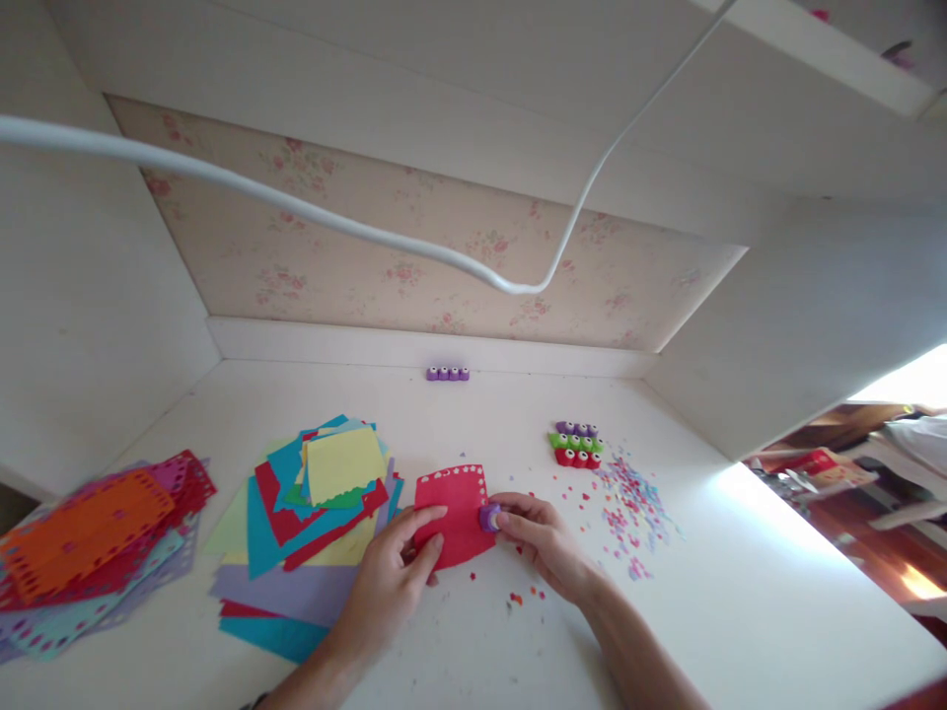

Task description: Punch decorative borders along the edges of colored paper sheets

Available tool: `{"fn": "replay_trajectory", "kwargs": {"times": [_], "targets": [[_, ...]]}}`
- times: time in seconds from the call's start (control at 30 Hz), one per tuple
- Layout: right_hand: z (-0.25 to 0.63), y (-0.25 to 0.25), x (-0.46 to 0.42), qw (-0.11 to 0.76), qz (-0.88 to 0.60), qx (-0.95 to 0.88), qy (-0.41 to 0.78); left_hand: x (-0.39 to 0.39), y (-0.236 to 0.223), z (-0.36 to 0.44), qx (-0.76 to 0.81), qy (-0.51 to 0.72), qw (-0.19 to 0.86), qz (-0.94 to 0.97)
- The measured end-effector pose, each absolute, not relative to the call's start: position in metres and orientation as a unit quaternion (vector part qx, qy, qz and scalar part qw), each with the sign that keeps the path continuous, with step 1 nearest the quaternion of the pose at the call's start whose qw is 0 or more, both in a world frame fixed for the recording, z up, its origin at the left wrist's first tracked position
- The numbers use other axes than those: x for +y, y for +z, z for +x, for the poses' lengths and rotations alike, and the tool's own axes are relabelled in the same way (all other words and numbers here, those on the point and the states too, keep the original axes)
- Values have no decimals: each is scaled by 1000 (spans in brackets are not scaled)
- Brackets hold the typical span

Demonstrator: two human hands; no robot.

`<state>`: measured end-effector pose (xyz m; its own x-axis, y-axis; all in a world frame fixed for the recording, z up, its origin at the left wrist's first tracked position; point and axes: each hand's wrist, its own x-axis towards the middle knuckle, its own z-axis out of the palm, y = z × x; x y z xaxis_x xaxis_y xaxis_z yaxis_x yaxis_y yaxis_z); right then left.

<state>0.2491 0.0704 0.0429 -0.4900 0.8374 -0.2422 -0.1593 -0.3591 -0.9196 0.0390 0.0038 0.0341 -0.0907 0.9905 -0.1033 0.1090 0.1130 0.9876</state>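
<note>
My left hand (405, 562) pinches the left edge of a red sheet of paper (455, 518), thumb on top. A row of small punched holes runs along the paper's top edge and part way down its right edge. In my right hand (544, 537) is a small purple craft punch (489, 517), gripped between thumb and fingers at the paper's right edge, just below the last holes. The fingers under the punch are partly hidden. A few tiny cut-out shapes (516, 599) lie on the white desk below the paper.
Stacked coloured paper (344, 463) lies to the left, with punched sheets (96, 537) farther left. Rows of purple, green and red punches (577, 445) stand at right, beside scattered confetti (632, 513). More purple punches (448, 374) sit by the wall. A white cable (355, 229) hangs across the front.
</note>
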Motion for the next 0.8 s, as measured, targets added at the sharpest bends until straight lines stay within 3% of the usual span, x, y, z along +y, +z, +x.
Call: {"fn": "replay_trajectory", "kwargs": {"times": [0.8], "targets": [[247,36,72,381,-412,-481,673,5,30,39,561,462,488,483]]}}
